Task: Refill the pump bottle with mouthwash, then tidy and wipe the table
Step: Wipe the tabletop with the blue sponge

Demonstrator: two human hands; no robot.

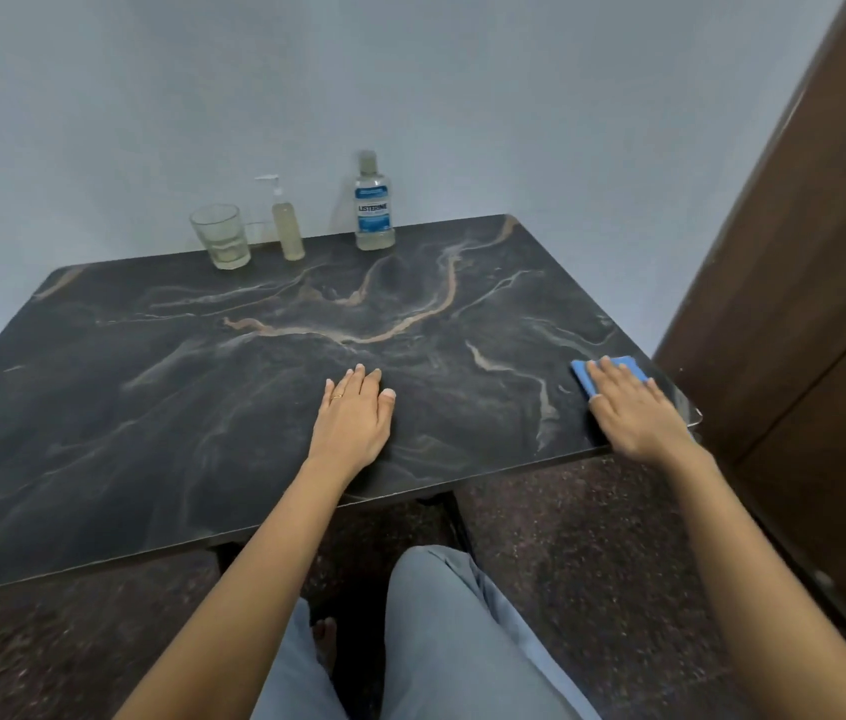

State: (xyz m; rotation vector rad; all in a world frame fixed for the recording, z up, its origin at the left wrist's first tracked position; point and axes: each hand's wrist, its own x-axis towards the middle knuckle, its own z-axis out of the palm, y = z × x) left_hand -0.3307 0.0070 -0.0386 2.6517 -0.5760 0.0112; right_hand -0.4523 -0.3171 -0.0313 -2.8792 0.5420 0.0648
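Currently on my feed: dark marble-patterned worktop (pixel 150 407), one. Along its far edge, left to right: clear glass tumbler (pixel 220 236), slim clear pump bottle of pale yellowish liquid (pixel 288 228), clear mouthwash bottle with blue label (pixel 374 207), all upright and standing apart. Hands, two: left hand (pixel 353 415) flat on the worktop near its front edge, fingers straight, holding nothing; right hand (pixel 636 410) with straight fingers pressing a folded blue cloth (pixel 587 376) by the worktop's right front corner.
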